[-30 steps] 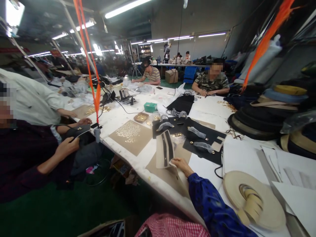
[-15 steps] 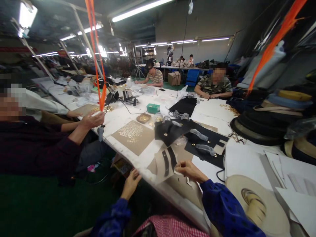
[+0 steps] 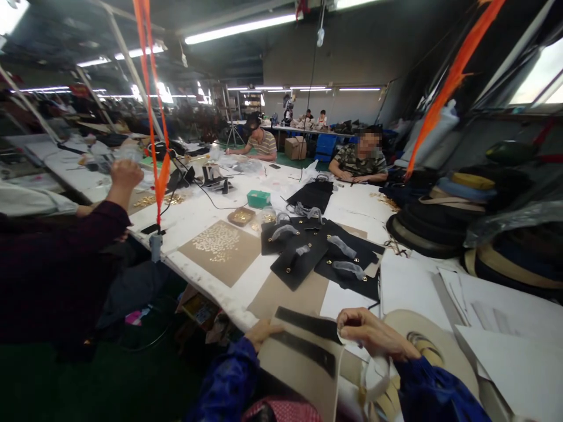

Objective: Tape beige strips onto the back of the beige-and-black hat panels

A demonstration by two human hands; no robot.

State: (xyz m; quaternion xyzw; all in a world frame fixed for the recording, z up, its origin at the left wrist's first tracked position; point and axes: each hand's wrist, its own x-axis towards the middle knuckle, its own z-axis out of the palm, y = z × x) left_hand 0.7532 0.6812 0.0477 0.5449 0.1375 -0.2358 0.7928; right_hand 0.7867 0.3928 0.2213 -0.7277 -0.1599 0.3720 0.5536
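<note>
A beige panel (image 3: 294,366) with two black strips (image 3: 308,351) across it is tilted up at the table's near edge. My left hand (image 3: 263,333) grips its upper left edge, the fingers partly hidden behind it. At the panel's upper right, my right hand (image 3: 367,331) is closed in a pinch, fingers curled at the end of the upper strip. A small pale bit shows at the fingertips, too unclear to name. Beyond lie black panels (image 3: 292,268) with gold eyelets and plastic-wrapped handles (image 3: 343,246).
A brown board (image 3: 241,249) carries many small gold pieces, beside a tray (image 3: 241,215) and green box (image 3: 258,198). A large tape roll (image 3: 453,351) and white sheets (image 3: 510,357) lie right. An orange strap (image 3: 162,181) hangs left. Co-workers sit around the table.
My left hand has come up from below the table edge to the panel. The panel has moved nearer me and turned. The left co-worker's raised hand has moved away from the orange strap.
</note>
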